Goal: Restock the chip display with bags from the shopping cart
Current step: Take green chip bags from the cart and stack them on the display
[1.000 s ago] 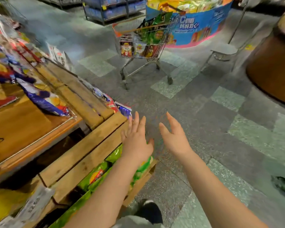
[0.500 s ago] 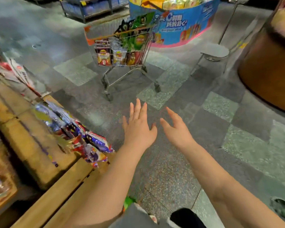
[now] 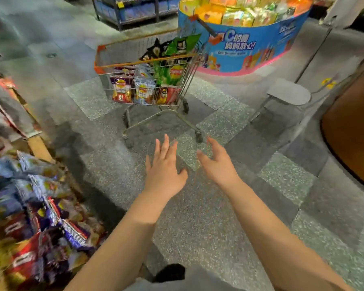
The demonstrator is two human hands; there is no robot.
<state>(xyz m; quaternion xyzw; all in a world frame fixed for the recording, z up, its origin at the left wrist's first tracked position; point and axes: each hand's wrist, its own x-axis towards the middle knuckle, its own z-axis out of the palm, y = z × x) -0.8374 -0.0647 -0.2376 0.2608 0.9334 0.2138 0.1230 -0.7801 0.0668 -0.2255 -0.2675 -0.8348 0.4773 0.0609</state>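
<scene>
Head view, looking down: a dark shoe [image 3: 170,272] at the bottom edge, speckled floor tiles [image 3: 198,217] underfoot. Both bare forearms reach forward over the floor. Left hand [image 3: 164,172], fingers straight and together, holding nothing. Right hand [image 3: 218,164], fingers relaxed and slightly spread, also holding nothing, just beside the left, the two apart. Off to the left, blurred, the chip display [image 3: 40,148] with its wooden edge, heaped with purple, blue and red chip bags [image 3: 51,217]. Beyond the fingertips, well apart from both hands, stands the shopping cart [image 3: 147,66], orange-trimmed wire basket on wheels, loaded with bags: green and black ones poking above the rim, purple, pale blue and red ones upright against the near side. To its right, a grey stool [image 3: 288,94]. Farther back, a round blue promotional stand [image 3: 246,47] stacked with yellow and orange packs.
</scene>
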